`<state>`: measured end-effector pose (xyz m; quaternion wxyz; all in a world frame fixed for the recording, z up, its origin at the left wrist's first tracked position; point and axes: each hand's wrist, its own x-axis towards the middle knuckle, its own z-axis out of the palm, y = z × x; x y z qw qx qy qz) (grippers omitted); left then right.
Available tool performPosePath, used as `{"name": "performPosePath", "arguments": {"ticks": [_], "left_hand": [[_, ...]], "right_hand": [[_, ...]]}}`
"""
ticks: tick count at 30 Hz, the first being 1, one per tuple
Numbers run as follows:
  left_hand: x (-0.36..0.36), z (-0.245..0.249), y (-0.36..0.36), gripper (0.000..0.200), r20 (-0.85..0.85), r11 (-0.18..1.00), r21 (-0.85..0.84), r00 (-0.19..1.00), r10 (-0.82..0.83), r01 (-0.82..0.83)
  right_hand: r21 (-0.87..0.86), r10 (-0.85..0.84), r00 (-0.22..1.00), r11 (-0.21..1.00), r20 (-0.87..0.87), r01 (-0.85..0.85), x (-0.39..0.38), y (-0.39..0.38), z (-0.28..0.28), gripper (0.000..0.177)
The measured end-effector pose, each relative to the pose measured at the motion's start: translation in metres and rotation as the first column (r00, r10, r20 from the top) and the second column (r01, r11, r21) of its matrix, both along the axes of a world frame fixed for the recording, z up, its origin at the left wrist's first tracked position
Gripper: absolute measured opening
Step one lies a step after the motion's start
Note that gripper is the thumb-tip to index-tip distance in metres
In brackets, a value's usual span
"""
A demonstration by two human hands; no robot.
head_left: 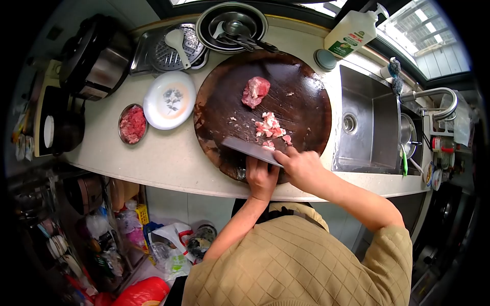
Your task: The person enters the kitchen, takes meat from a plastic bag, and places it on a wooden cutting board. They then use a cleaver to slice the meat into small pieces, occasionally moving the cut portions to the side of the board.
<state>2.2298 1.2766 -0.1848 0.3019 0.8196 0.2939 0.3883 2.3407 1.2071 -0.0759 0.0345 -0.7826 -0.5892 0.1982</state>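
The right hand (301, 167) grips a cleaver (251, 150) above the round board's (311, 120) near edge, chopped meat (270, 126) just beyond; the left hand's (261, 178) fingers, partly hidden behind the blade, are unclear.

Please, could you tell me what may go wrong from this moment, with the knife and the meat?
The left hand is right beside the knife, which the right hand holds, so a slip could cut its fingers.

The board has shiny, wet-looking patches; the large piece of meat might slide there.

The small pieces lie loose in front of the blade, so a quick sweep could scatter them.
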Motion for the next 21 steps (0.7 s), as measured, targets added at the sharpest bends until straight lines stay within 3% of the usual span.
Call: {"name": "performPosePath", "arguments": {"ticks": [4, 7, 10, 14, 16, 19, 21], "left_hand": [[0.002, 0.002, 0.001, 0.023, -0.034, 1.000, -0.013, 0.999, 0.005, -0.005], [-0.002, 0.002, 0.006, 0.027, -0.069, 0.998, 0.055, 0.997, -0.027, 0.031], [-0.005, 0.006, 0.021, 0.021, -0.168, 0.991, 0.111, 0.984, -0.058, 0.077], [-0.006, 0.013, 0.051, 0.015, -0.085, 0.978, 0.182, 0.992, -0.090, 0.104], [-0.009, 0.016, 0.060, 0.018, -0.083, 0.967, 0.136, 0.975, -0.205, 0.214], [-0.012, 0.020, 0.053, 0.018, -0.017, 0.985, -0.015, 0.985, -0.172, 0.171], [-0.009, 0.017, 0.043, 0.020, 0.035, 0.989, -0.144, 0.999, -0.032, 0.037]], "right_hand": [[0.036, 0.081, 0.991, 0.996, 0.104, -0.086, 0.000, 0.038, -0.019, 0.022], [0.106, -0.001, 1.000, 0.994, 0.012, 0.000, 0.007, 0.021, -0.025, 0.042], [0.088, -0.068, 0.998, 0.994, -0.015, 0.069, 0.024, -0.006, -0.015, 0.023], [0.155, -0.204, 0.979, 0.966, -0.024, 0.205, 0.029, -0.015, -0.016, 0.028], [0.151, -0.253, 0.964, 0.953, -0.076, 0.262, 0.019, -0.013, -0.012, 0.024], [0.206, -0.210, 0.971, 0.951, -0.116, 0.231, 0.007, -0.015, -0.005, 0.026], [0.288, -0.155, 0.981, 0.940, -0.116, 0.182, 0.002, -0.014, -0.006, 0.031]]}}
